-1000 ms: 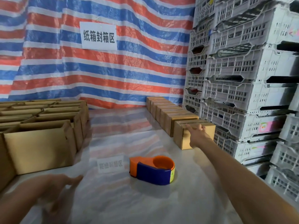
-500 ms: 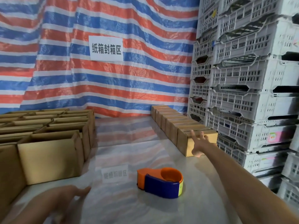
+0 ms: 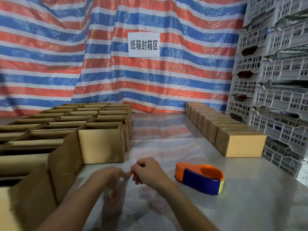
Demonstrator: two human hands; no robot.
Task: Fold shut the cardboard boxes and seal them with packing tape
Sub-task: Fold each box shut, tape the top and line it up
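Bench: pale, glossy surface (image 3: 253, 202) before a striped tarp (image 3: 175, 84).
Open boxes: (image 3: 101, 142) left of centre, flaps up, just beyond the left hand (image 3: 108, 179).
Tape dispenser: (image 3: 200, 178) lies near, right of the right hand (image 3: 148, 172), which is nearer; long axis roughly left-to-right.
Hands: curled fingertips meet; whether they pinch anything, I cannot tell.
Sealed boxes: row (image 3: 241, 145) far right.
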